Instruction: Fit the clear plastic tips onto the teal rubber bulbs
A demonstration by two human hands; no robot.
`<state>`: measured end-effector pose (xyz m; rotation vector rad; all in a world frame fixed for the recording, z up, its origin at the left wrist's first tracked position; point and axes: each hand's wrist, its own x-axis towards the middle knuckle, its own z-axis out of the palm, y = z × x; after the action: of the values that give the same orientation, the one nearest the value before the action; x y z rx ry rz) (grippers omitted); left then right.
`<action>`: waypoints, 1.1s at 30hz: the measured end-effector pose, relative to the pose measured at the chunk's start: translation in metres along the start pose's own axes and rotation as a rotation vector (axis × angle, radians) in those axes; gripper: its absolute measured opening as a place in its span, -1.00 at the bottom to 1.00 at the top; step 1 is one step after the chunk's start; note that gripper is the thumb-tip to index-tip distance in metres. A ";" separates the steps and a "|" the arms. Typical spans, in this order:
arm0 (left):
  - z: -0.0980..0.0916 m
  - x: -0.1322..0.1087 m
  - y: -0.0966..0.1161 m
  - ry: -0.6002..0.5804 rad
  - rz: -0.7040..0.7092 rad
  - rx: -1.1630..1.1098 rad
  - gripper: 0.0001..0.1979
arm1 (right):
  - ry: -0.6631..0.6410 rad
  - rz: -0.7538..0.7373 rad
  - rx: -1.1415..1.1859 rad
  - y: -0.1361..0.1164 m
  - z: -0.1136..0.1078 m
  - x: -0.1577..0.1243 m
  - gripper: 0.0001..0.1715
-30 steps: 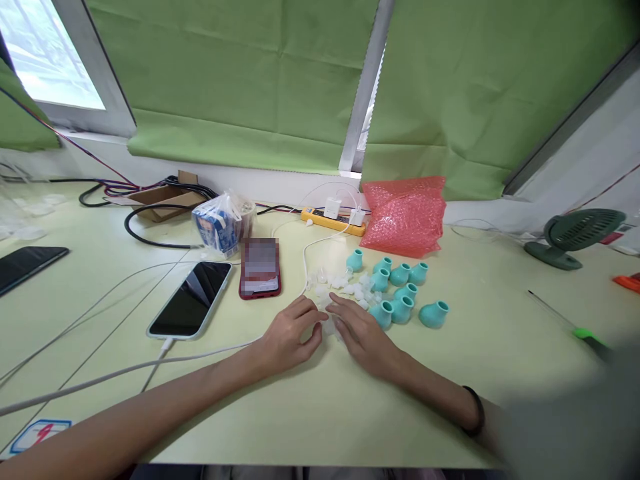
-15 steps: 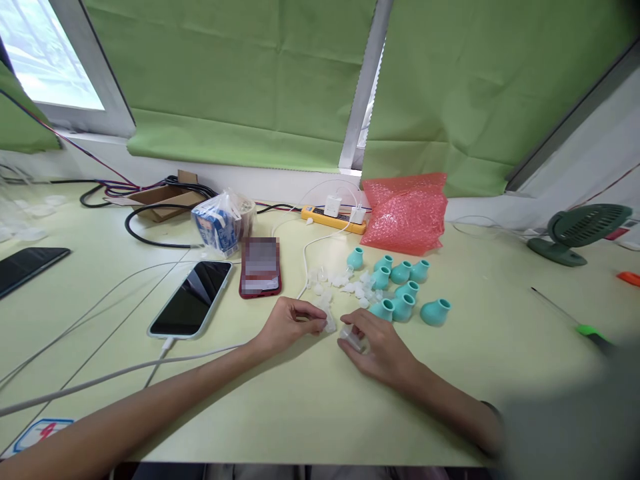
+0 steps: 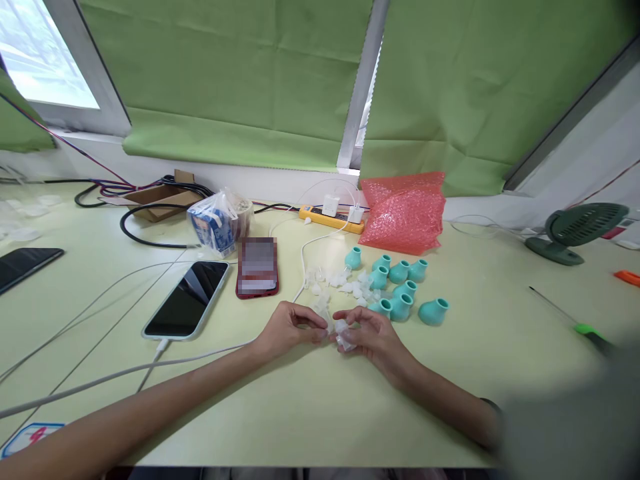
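Clear piece: a small translucent plastic part (image 3: pixel 345 335) sits pinched in the fingertips of the right hand (image 3: pixel 373 337), just above the table (image 3: pixel 310 407).
Second clear piece: another small translucent bit (image 3: pixel 327 325) is at the fingertips of the left hand (image 3: pixel 290 328); whether it is truly gripped I cannot tell.
Change: half a second ago the hands were apart, each with its own piece; now the fingertips meet, so the two pieces look brought together.
Right hand: closed in a pinch on the clear piece.
Left hand: fingers curled, tips touching the right hand's.
Beyond the fingertips: a loose pile of clear parts (image 3: pixel 340 287).
Beyond the right hand: teal funnel-shaped caps (image 3: pixel 400 287) clustered, with pink bubble wrap (image 3: pixel 405 213) further back.
Beyond the left hand: two phones (image 3: pixel 187 300).
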<state>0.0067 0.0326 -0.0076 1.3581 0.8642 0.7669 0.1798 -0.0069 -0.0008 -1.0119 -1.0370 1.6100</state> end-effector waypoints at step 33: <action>0.009 -0.018 0.011 0.093 0.449 0.332 -0.90 | -0.037 0.061 0.013 0.004 0.001 0.000 -0.63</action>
<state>0.0062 0.0135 0.0045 1.8600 0.7901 1.0705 0.1775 -0.0081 -0.0041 -1.0173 -1.0281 1.6880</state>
